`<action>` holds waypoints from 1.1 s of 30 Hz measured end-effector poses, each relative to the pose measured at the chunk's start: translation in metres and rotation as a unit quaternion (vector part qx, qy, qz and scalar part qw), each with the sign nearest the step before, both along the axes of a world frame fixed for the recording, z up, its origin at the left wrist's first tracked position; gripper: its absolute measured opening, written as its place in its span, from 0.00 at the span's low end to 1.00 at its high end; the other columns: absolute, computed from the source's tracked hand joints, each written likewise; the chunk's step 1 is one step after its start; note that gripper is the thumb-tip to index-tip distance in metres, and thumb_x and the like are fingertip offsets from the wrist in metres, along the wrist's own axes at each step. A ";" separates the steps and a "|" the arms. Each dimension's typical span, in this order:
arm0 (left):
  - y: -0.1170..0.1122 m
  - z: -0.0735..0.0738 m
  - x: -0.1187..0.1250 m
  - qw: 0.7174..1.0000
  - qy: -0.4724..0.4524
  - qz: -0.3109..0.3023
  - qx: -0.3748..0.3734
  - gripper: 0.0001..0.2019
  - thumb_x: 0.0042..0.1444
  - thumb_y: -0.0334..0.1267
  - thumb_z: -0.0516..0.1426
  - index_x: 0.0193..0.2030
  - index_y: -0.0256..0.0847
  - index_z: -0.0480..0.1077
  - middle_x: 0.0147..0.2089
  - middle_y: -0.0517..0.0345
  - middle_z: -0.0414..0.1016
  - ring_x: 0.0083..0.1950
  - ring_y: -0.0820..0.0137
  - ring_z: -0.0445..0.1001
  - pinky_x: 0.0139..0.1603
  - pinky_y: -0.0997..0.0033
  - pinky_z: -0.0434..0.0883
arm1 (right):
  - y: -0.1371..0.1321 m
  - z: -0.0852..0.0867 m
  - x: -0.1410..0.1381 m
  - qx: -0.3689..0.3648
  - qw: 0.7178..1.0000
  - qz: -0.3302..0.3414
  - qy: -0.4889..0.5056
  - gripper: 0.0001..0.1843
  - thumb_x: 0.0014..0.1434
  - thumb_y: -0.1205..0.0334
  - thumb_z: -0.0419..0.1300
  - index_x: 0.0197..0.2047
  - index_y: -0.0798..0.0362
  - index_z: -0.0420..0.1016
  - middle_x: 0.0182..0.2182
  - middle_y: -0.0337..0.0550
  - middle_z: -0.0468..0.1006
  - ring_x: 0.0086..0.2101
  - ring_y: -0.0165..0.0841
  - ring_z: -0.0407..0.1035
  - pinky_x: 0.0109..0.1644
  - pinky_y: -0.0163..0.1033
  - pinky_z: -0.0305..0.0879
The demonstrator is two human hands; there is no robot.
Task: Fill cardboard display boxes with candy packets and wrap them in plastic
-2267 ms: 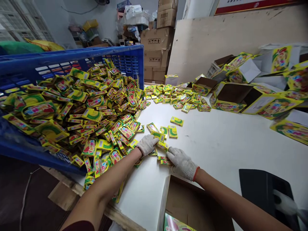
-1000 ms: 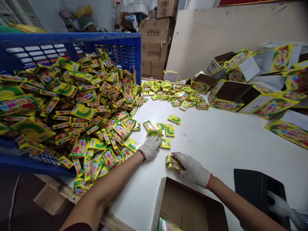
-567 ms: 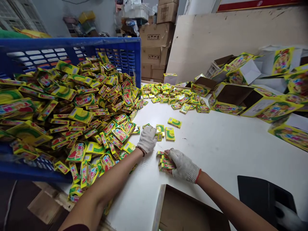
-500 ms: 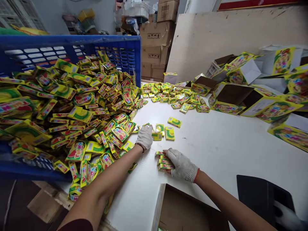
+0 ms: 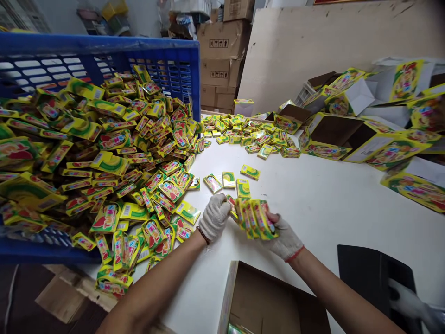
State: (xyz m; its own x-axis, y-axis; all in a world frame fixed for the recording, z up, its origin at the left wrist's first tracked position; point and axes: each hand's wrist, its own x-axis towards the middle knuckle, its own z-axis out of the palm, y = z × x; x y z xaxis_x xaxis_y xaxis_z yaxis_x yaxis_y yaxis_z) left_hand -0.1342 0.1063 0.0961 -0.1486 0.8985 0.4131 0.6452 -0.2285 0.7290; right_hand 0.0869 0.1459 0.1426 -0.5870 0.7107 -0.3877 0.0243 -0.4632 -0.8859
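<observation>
My right hand [image 5: 283,236], in a white knitted glove, grips a row of several small yellow-green candy boxes [image 5: 255,220] raised above the white table. Close on its left, my gloved left hand [image 5: 215,215] is closed on a single small candy box [image 5: 232,207], whose end points toward that row. Whether the single box touches the row I cannot tell. Just beyond the hands lie loose candy boxes [image 5: 243,188] on the table. Below them, nearest to me, stands an open carton [image 5: 227,297] with a few candy boxes visible at its bottom edge.
At left, a tipped blue crate [image 5: 196,79] spills a large heap of candy boxes [image 5: 114,139] onto the table [image 5: 330,199]. More boxes lie along the back. Open display cartons [image 5: 368,148] pile up at right. A black object [image 5: 361,273] and a blurred pale shape sit lower right.
My left hand has picked up one candy box and drawn it nearer. My right hand has lifted its row of boxes off the table and turned it. The view has shifted slightly.
</observation>
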 end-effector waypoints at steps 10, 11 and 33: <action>0.007 -0.033 0.019 0.976 -0.214 0.030 -0.022 0.28 0.57 0.28 0.48 0.66 0.42 0.57 0.65 0.44 0.65 0.66 0.59 0.65 0.65 0.50 0.65 | 0.003 0.012 -0.016 0.265 0.938 0.072 -0.211 0.33 0.43 0.44 0.68 0.49 0.51 0.69 0.40 0.48 0.77 0.38 0.44 0.74 0.46 0.52 0.73; 0.010 -0.037 0.022 0.971 -0.236 0.033 -0.028 0.29 0.59 0.30 0.46 0.68 0.42 0.53 0.66 0.43 0.64 0.67 0.59 0.65 0.65 0.49 0.66 | 0.003 0.010 -0.020 0.328 0.909 0.075 -0.246 0.33 0.41 0.48 0.71 0.48 0.51 0.69 0.42 0.48 0.75 0.40 0.44 0.73 0.48 0.53 0.73; 0.020 -0.027 0.057 0.910 -0.395 -0.040 -0.114 0.30 0.64 0.57 0.49 0.66 0.39 0.57 0.58 0.44 0.70 0.59 0.58 0.72 0.61 0.55 0.69 | 0.016 -0.031 -0.007 0.479 0.825 0.101 -0.283 0.45 0.41 0.51 0.72 0.60 0.56 0.62 0.50 0.54 0.63 0.51 0.49 0.66 0.58 0.57 0.67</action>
